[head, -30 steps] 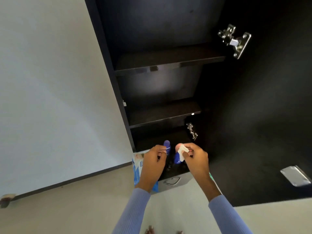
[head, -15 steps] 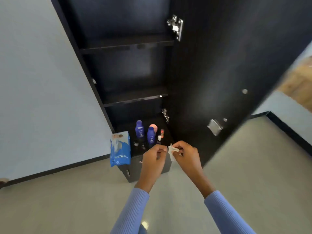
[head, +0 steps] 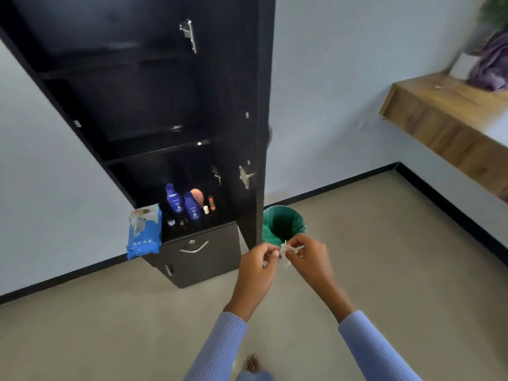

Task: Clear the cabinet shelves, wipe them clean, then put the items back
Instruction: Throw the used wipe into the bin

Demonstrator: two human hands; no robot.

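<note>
A: Two hands are in view in front of you. State the fingers.

B: Your right hand pinches a small crumpled white wipe between thumb and fingertips. Your left hand has its fingers curled, thumb and forefinger meeting at the same wipe's left edge.

A: Locate the wipe.

B: It sits between both hands, above the floor, just in front of the near rim of the green-lined waste bin. The bin stands on the floor beside the open door of the black cabinet.

A: State the cabinet contents.

B: Upper shelves bare. On the lowest shelf: two blue bottles, a peach sponge and small tubes behind them, small jars at the front edge. A blue wipes pack overhangs the shelf's front left corner, above the drawer.
</note>
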